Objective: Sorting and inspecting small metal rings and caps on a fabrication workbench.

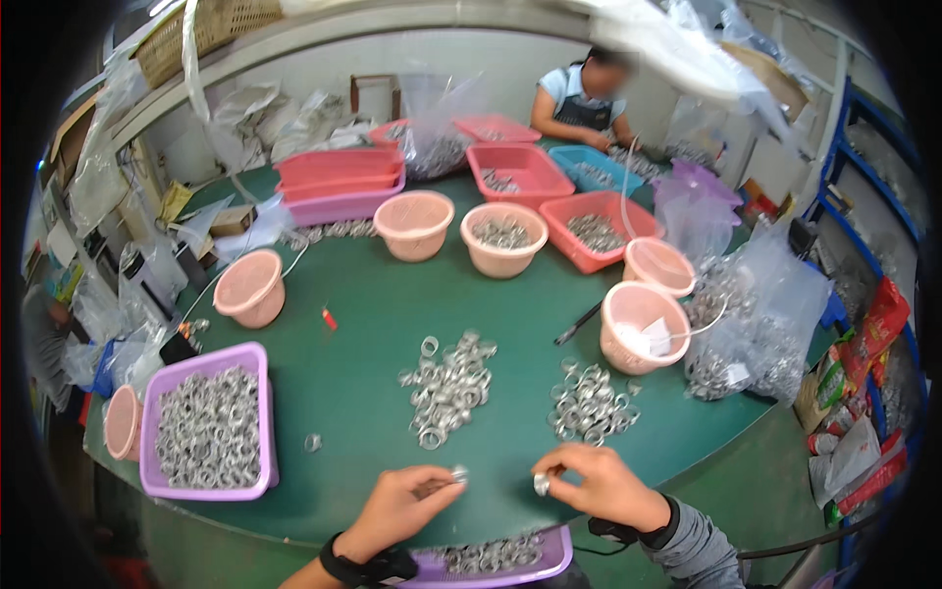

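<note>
My left hand [407, 503] pinches a small silver metal ring [459, 474] between thumb and fingertips, just above the near part of the green table. My right hand [610, 488] grips another silver ring [541, 484] the same way, a short gap to the right. Beyond the left hand lies a loose pile of silver rings [446, 393]; a second pile [592, 407] is spread beyond the right hand. One single ring [312, 443] sits apart on the left. Below my hands, a purple tray [559, 558] with more rings is partly hidden by my left wrist.
A purple basket [265, 422] full of rings stands at the left. Pink tubs [412, 245] and red trays [579, 257] line the back. At the right are a tub holding white paper [638, 365] and bulging plastic bags [756, 334]. A co-worker [579, 103] sits across the table.
</note>
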The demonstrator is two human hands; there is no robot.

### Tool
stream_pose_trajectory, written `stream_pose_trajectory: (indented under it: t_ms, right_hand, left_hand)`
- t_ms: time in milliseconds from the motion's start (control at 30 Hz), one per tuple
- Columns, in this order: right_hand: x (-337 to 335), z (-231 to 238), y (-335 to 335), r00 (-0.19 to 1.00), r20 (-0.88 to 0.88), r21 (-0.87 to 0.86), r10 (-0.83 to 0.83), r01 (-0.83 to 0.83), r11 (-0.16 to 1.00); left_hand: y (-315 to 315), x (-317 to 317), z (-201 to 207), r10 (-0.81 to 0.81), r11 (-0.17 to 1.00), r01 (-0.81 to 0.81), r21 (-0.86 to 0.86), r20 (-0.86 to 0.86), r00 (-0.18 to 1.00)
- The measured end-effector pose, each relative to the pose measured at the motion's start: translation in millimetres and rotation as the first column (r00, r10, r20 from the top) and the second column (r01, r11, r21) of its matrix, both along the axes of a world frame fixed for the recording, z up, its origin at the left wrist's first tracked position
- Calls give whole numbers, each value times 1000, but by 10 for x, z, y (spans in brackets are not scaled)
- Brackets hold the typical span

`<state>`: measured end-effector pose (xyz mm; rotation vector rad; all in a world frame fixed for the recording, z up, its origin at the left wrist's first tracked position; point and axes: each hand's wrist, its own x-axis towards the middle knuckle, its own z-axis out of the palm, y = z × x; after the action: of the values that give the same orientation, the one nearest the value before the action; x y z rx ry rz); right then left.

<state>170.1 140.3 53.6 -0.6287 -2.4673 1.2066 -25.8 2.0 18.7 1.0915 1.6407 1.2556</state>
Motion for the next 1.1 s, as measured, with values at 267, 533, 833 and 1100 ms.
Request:
stream_pose_trajectory:
  t_ms: [267, 533, 833, 1100]
  right_hand:
    - [-153, 106, -216, 934, -348, 157, 86, -33, 987]
    - [-145, 74, -290, 902, -411, 282, 129, -9, 959]
    - [-172, 47, -289, 886, -428, 357, 176, -13, 934]
    - [183, -452, -444, 954, -221, -930, -205, -143, 338]
  left_hand:
    - [-19, 345, 177, -152, 967, 110, 230, 177, 972]
    - [-103, 348, 152, -173, 962, 127, 242, 179, 969]
    - [-130, 355, 141, -161, 977, 106, 184, 312, 936]
    - [-56, 573, 16, -81, 904, 168, 394, -228, 970]
